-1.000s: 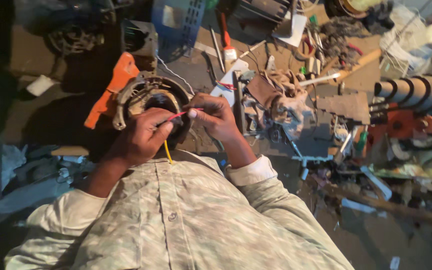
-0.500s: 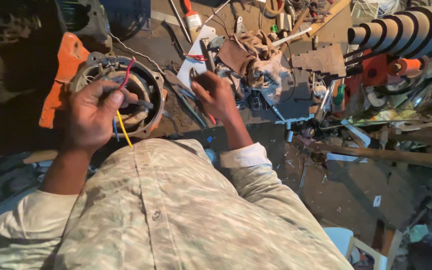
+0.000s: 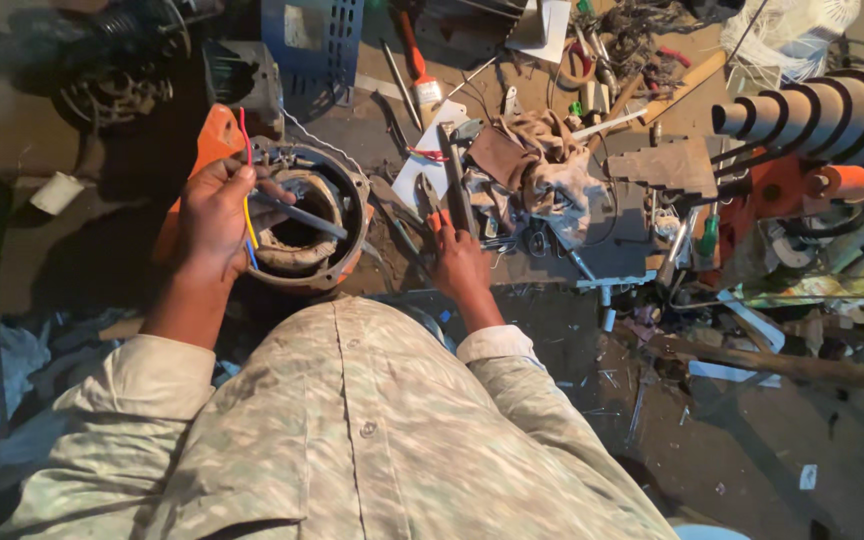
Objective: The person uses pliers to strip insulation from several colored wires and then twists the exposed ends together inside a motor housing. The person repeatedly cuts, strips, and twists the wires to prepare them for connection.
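Note:
My left hand (image 3: 214,215) is closed on a bundle of red, yellow and blue wires (image 3: 247,205) and a thin grey rod (image 3: 297,214). It hovers over the left side of a round motor stator housing (image 3: 354,205) with copper windings, which lies on the ground on an orange part (image 3: 214,135). My right hand (image 3: 462,268) reaches to the right of the housing. Its fingers close on the orange handles of a pair of pliers (image 3: 434,208) lying among tools.
A blue crate (image 3: 312,40), a red-handled brush (image 3: 414,62) and another motor (image 3: 122,75) lie farther off. A crumpled rag (image 3: 544,172), a ribbed black-and-white part (image 3: 822,115), screwdrivers and scrap crowd the right. A wooden stick (image 3: 782,365) lies near right.
My right hand let go of the wires at the stator and moved right to the pliers. My left hand kept hold of the wires.

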A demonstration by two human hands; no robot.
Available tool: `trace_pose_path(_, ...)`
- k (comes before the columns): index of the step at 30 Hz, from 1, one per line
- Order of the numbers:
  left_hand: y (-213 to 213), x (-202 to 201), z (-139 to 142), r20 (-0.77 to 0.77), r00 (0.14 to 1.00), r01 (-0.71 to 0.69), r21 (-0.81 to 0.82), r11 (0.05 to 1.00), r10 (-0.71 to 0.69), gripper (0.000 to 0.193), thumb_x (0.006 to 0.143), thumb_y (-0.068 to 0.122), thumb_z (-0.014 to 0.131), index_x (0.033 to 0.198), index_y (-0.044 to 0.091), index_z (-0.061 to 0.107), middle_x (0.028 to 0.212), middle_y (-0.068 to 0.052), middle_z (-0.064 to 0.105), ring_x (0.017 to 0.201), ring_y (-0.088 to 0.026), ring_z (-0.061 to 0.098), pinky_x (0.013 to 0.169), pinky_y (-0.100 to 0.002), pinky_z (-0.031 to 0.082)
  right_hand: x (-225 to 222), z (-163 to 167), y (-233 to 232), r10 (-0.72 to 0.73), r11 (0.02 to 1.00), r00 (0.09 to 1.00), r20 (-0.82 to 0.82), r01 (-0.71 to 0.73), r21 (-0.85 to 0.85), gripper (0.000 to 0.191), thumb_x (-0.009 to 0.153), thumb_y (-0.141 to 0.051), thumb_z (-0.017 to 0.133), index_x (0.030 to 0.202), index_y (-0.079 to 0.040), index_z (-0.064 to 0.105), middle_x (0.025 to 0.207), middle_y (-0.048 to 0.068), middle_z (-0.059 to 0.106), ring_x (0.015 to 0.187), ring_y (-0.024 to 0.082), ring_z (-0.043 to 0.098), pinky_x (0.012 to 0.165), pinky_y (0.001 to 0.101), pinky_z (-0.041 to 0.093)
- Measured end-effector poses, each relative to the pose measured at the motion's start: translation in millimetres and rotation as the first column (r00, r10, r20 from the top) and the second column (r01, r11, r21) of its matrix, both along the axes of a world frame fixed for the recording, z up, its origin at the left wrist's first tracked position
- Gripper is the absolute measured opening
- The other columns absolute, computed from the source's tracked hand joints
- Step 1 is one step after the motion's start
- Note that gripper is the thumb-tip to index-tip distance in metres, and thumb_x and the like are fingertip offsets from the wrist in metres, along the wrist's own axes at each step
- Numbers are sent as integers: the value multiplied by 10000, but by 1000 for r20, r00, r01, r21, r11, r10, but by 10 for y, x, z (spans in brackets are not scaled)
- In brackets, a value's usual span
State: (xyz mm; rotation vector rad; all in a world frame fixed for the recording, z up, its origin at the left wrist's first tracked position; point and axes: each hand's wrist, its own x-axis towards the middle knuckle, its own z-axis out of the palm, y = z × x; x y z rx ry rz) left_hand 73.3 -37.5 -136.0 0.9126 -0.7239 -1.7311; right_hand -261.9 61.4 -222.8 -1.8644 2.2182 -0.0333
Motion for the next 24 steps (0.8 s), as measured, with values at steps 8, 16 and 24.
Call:
trace_pose_path(8, 64, -15, 61, 18, 1000, 4, -109, 994, -2, 106, 1080, 115, 542, 1092, 37, 612, 956, -105, 700, 872, -218, 726, 780, -371, 617, 61, 163, -91, 18, 999, 995, -101, -15, 31, 560, 799, -288, 771, 1269, -117, 518, 1109, 168, 670, 1078, 405, 641, 812, 621, 477)
trace_pose_path(16, 201, -229, 501, 353, 935, 143, -328, 934, -19, 148, 1071, 97, 601, 1012, -9, 686, 887, -79, 720, 798, -133, 689, 779, -278, 554, -36, 226, -238, -188, 979, 948, 255, 160, 130, 410, 750, -137, 749, 1102, -31, 567, 994, 216, 690, 941, 401, 679, 768, 505, 536)
trace_pose_path(24, 320, -651, 908, 560, 826, 336, -409, 848, -57, 176, 987, 109, 604, 1004, -36, 702, 789, -90, 743, 671, -113, 716, 611, -271, 564, -119, 734, 328, -213, 977, 88, 973, 40, 210, 469, 730, 37, 550, 1196, 28, 600, 890, 144, 643, 660, 281, 635, 548, 405, 453)
